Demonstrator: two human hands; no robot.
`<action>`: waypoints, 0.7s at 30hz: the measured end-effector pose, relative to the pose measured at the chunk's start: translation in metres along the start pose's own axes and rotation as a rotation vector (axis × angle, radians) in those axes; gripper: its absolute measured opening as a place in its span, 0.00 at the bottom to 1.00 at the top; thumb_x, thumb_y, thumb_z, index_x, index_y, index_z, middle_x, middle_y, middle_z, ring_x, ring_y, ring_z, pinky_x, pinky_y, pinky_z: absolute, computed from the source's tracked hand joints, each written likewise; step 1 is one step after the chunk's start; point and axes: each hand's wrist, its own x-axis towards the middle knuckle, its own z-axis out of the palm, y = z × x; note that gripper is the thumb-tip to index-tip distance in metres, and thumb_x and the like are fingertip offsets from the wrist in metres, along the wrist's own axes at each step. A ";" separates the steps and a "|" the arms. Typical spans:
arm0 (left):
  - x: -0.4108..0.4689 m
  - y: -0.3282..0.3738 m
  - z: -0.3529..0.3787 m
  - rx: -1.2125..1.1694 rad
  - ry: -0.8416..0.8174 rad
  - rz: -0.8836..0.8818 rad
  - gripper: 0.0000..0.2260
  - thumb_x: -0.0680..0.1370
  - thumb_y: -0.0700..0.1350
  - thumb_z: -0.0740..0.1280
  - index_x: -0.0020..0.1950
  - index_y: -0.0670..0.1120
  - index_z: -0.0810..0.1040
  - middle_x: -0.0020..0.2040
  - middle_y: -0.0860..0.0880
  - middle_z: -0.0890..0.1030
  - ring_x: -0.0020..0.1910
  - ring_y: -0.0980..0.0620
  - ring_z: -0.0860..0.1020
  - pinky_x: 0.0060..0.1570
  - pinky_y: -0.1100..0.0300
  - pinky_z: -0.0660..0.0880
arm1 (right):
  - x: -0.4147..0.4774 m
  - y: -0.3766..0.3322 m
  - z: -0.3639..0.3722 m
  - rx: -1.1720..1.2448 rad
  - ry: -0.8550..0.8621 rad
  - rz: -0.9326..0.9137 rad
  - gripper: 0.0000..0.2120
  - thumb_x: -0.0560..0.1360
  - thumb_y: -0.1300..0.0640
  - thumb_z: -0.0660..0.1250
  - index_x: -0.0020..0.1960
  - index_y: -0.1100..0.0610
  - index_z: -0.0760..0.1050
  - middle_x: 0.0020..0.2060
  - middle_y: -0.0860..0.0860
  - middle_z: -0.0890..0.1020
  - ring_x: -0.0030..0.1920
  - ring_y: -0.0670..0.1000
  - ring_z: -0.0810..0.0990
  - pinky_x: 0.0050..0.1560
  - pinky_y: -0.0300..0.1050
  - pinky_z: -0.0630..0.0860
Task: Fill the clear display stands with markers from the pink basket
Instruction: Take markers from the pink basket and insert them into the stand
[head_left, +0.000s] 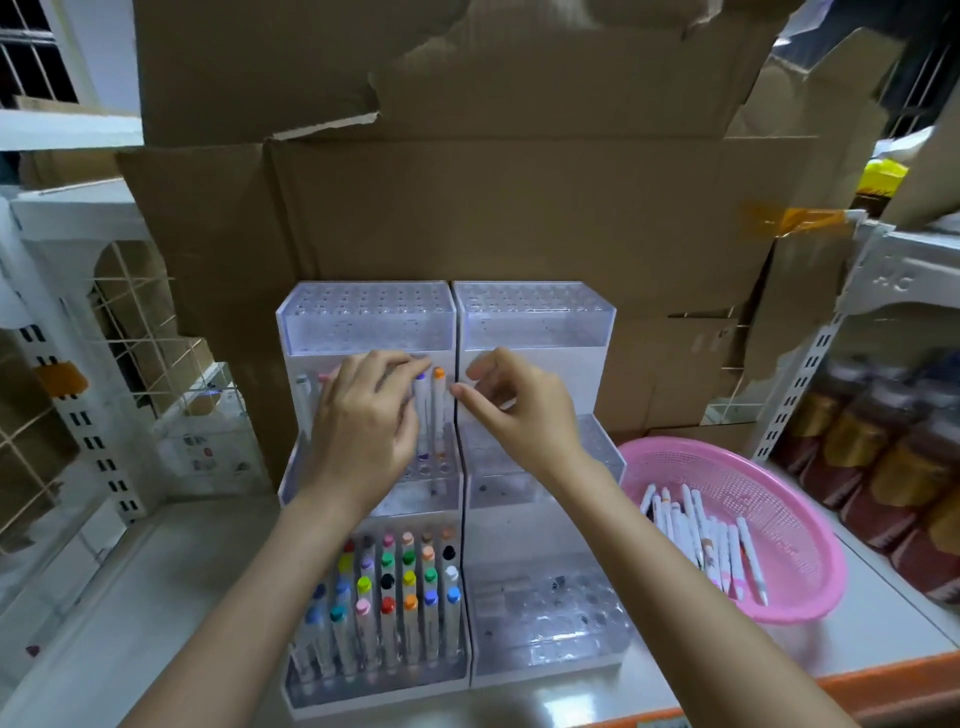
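Note:
Two clear tiered display stands sit side by side. The left stand (291, 332) has a front tier packed with colour-capped markers (387, 603). Its middle tier holds a few, among them a blue-capped marker (421, 410) and an orange-capped marker (439, 400). My left hand (363, 421) lies over that middle tier, fingers bent across the marker tops. My right hand (511, 405) hovers in front of the right stand (597, 332), which holds no markers. Its thumb and forefinger are apart near the orange-capped marker and hold nothing. The pink basket (800, 499) at the right holds several white markers (717, 545).
Tall cardboard boxes (467, 218) stand right behind the stands. A white wire rack (78, 332) is on the left. A metal shelf with brown bottles (883, 467) is on the right. The orange table edge (857, 686) runs along the front right.

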 end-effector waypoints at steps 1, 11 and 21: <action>0.002 0.007 0.001 0.003 0.009 0.018 0.18 0.73 0.36 0.68 0.62 0.43 0.77 0.54 0.45 0.77 0.55 0.46 0.72 0.54 0.54 0.69 | -0.001 0.001 -0.007 -0.023 -0.004 0.000 0.11 0.73 0.42 0.69 0.47 0.48 0.75 0.34 0.45 0.81 0.35 0.44 0.80 0.37 0.51 0.79; 0.015 0.127 0.051 -0.216 -0.088 0.135 0.17 0.71 0.45 0.63 0.58 0.45 0.78 0.53 0.47 0.77 0.55 0.47 0.71 0.53 0.56 0.67 | -0.037 0.044 -0.109 -0.252 -0.031 0.040 0.05 0.74 0.50 0.67 0.47 0.51 0.74 0.38 0.45 0.80 0.39 0.48 0.79 0.38 0.49 0.77; -0.010 0.226 0.141 -0.128 -0.459 0.196 0.17 0.62 0.45 0.69 0.51 0.45 0.79 0.48 0.47 0.77 0.49 0.45 0.77 0.49 0.56 0.66 | -0.120 0.148 -0.181 -0.403 -0.269 0.335 0.14 0.76 0.53 0.67 0.60 0.55 0.76 0.52 0.51 0.81 0.54 0.52 0.78 0.51 0.46 0.72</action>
